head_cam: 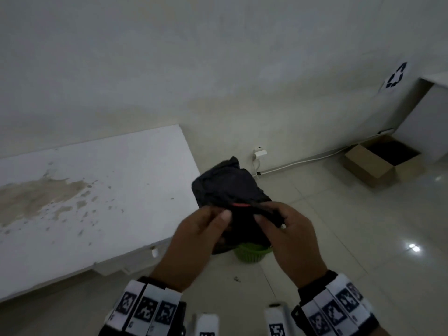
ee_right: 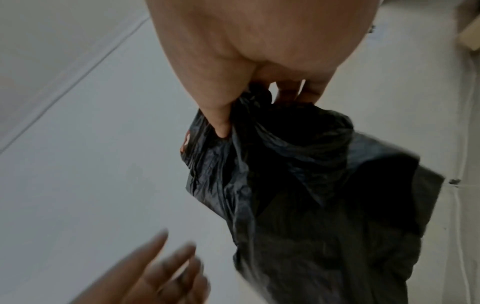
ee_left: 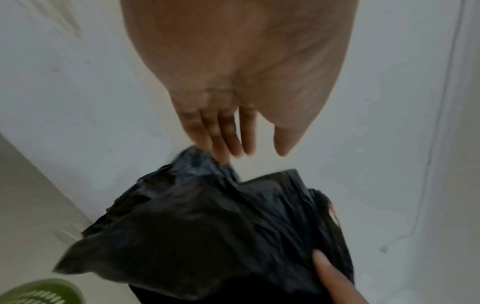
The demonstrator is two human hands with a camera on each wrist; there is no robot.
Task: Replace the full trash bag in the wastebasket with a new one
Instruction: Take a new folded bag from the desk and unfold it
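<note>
Head view: both hands raised in front of the chest, working a crumpled black trash bag [head_cam: 228, 187] in mid-air, directly above the green wastebasket [head_cam: 252, 253] on the tiled floor. Basket stands just beside the corner of the white bench [head_cam: 97, 190], near the wall. Whether it already has a liner, cannot tell; the bag and hands hide most of it.

Right hand [head_cam: 291, 234]: grip closed on the bag's edge, thumb and curled fingers bunching the plastic. Right wrist view confirms it, with film gathered under the thumb. This hand looks like the anchor, carrying the bag's weight so the rest hangs free.

Left hand [head_cam: 201, 231]: fingers [ee_left: 221, 131] straight and loose, tips only brushing the plastic, nothing pinched. Grip open, probably feeling for the mouth.

A short red strip [head_cam: 241, 204] shows at the bag's edge between the hands, maybe a drawstring.

Judgement: the bag is limp and light, likely the new one, held over the basket so it can drop straight in once opened. Cardboard box [head_cam: 385, 161] well apart, by the far wall.
</note>
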